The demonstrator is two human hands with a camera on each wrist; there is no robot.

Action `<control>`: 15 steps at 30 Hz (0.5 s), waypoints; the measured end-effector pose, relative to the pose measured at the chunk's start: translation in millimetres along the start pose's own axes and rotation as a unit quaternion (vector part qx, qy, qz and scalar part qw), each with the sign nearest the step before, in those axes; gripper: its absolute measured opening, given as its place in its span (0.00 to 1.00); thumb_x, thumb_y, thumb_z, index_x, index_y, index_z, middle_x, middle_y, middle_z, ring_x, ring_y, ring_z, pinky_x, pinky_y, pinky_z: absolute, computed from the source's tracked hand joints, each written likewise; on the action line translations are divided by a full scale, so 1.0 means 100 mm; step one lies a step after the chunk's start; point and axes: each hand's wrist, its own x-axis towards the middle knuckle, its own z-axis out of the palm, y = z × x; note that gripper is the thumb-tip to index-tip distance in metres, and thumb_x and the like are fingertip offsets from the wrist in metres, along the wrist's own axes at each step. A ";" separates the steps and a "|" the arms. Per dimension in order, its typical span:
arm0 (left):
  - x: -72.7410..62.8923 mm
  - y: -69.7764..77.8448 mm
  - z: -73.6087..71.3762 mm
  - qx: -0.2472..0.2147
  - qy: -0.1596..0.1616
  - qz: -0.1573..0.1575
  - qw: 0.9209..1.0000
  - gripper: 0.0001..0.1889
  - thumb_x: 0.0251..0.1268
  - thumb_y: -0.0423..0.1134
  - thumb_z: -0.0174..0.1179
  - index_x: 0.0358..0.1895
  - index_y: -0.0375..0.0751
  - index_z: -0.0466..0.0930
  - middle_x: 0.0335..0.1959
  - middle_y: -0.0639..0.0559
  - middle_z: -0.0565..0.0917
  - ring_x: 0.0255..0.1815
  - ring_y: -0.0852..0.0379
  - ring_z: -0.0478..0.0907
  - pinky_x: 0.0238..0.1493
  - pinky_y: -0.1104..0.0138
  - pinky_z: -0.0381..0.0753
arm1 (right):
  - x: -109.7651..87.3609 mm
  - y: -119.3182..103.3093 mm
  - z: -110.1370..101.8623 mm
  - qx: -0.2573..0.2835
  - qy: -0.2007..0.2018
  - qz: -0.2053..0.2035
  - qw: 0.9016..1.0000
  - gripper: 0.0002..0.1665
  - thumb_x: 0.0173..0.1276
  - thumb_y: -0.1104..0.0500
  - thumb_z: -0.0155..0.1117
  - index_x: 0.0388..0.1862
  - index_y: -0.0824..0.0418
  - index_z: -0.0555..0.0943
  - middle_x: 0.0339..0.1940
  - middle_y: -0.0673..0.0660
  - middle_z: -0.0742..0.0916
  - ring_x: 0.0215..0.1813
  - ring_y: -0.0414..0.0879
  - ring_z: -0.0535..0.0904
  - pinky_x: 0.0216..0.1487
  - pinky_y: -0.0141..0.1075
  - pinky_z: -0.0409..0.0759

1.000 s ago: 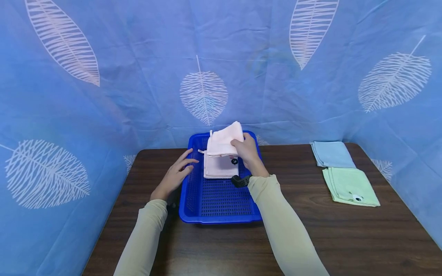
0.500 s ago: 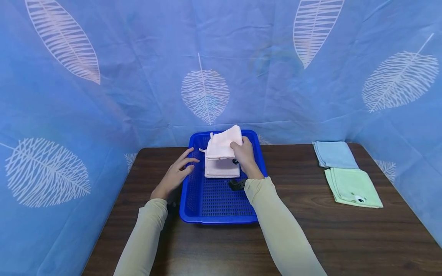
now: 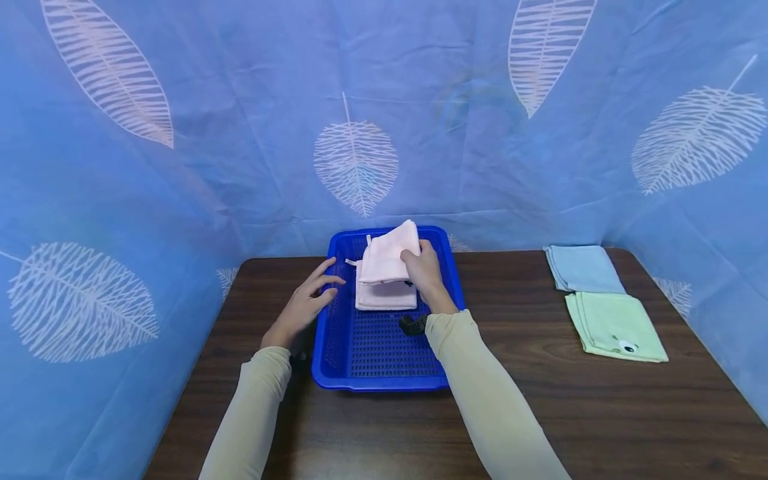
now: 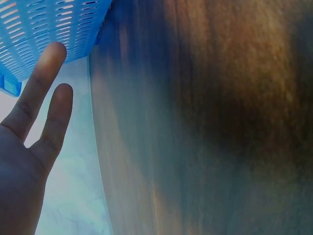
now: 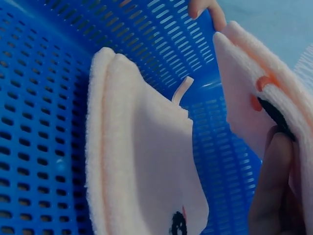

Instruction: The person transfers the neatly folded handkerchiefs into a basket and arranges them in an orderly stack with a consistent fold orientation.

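Pinching the upper pink towel mid-frame in the head view is the right hand, thumb on top and the other fingers mostly tucked out of sight behind the cloth. Towel's tilted above the lower pink towel in the blue basket, hiding much of it. In the right wrist view the upper one runs off the right edge, and a finger covers part of its dark patch. The lower one's black mark is down at the bottom edge.

Left hand is left of center, fingers loosely spread by the basket's left rim; can't tell if they're touching it. Left wrist view only gets two fingers, some palm and blurry brown table. Both sleeves get cut off at the bottom.
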 end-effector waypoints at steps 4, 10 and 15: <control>0.00 0.01 -0.02 0.009 0.003 0.005 1.000 0.18 0.80 0.46 0.52 0.62 0.43 0.80 0.84 0.66 0.52 0.86 0.45 0.49 0.74 0.34 0.63 | 0.01 0.00 0.03 -0.004 -0.005 -0.002 1.000 0.36 0.73 0.56 0.51 0.78 0.61 0.60 0.73 0.64 0.73 0.68 0.59 0.75 0.67 0.55 0.77; 0.00 0.01 -0.02 0.016 0.000 0.015 1.000 0.18 0.80 0.47 0.52 0.62 0.44 0.80 0.84 0.65 0.52 0.86 0.46 0.48 0.75 0.34 0.62 | 0.01 0.00 0.06 -0.012 -0.017 0.000 1.000 0.37 0.70 0.58 0.52 0.78 0.62 0.59 0.74 0.65 0.73 0.70 0.60 0.74 0.71 0.56 0.74; 0.01 -0.01 -0.01 0.014 0.000 0.016 1.000 0.17 0.80 0.47 0.52 0.62 0.46 0.81 0.84 0.65 0.52 0.86 0.46 0.47 0.76 0.35 0.62 | -0.01 0.02 0.07 -0.029 -0.047 0.000 0.998 0.39 0.69 0.59 0.52 0.79 0.63 0.57 0.74 0.66 0.72 0.70 0.60 0.73 0.70 0.55 0.75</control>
